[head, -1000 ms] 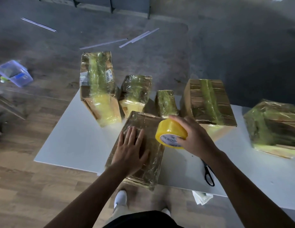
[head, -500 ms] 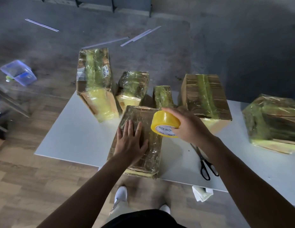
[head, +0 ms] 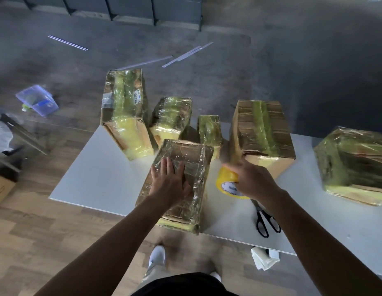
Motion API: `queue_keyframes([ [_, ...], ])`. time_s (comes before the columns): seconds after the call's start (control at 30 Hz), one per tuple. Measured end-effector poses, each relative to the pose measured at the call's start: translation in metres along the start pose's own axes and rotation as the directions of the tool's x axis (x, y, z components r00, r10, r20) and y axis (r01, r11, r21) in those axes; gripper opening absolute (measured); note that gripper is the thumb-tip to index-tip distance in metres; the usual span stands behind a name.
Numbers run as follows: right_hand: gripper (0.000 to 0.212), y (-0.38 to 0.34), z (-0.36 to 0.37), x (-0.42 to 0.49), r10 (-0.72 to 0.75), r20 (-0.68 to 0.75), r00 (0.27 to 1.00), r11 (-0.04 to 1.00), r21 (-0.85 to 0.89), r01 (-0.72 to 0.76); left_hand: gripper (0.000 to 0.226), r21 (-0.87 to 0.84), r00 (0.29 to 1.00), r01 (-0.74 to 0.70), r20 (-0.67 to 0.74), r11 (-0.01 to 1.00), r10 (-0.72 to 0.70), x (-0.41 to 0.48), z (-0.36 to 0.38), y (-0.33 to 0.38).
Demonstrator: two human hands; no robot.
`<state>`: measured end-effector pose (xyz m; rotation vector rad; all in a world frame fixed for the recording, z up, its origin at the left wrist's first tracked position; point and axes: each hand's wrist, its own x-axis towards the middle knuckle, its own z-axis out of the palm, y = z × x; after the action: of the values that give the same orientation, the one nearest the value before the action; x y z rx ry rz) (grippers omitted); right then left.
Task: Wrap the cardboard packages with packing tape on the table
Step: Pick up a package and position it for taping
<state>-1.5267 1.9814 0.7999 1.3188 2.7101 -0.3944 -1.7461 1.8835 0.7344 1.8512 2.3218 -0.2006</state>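
While the left hand [head: 168,184] lay flat with straight, spread fingers on top of the nearest cardboard package [head: 192,155], the right hand [head: 255,181] curled round a roll of packing tape [head: 226,182] just beside that package's right edge. The roll was a thick, glossy yellow ring with a white printed core label, blurred; whether it touched the table [head: 96,178] could not be told. The package was a long, flat brown box at the near edge of the table, sheathed in crinkled, shiny film, with a yellow band at its near end. Black-handled scissors [head: 264,221] lay on the smooth white table near the right wrist. Behind stood a tall box [head: 124,110], two small boxes [head: 171,116] [head: 208,131] and a broad box [head: 262,129], all glazed with yellow-green tape. A lumpy wrapped bundle [head: 354,163] sat well apart at the right.
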Motion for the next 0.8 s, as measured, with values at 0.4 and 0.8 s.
queue_keyframes([
  [0.4,0.065,-0.003,0.036,0.013,0.019,0.021,1.000,0.999,0.041,-0.020,0.082,-0.155,0.982,0.066,0.186,0.986,-0.036,0.001,-0.012,0.034],
  [0.8,0.065,-0.004,0.041,0.007,0.008,-0.033,0.999,0.995,0.102,-0.005,0.052,0.008,0.982,0.154,0.113,0.988,-0.154,-0.008,-0.011,0.087],
])
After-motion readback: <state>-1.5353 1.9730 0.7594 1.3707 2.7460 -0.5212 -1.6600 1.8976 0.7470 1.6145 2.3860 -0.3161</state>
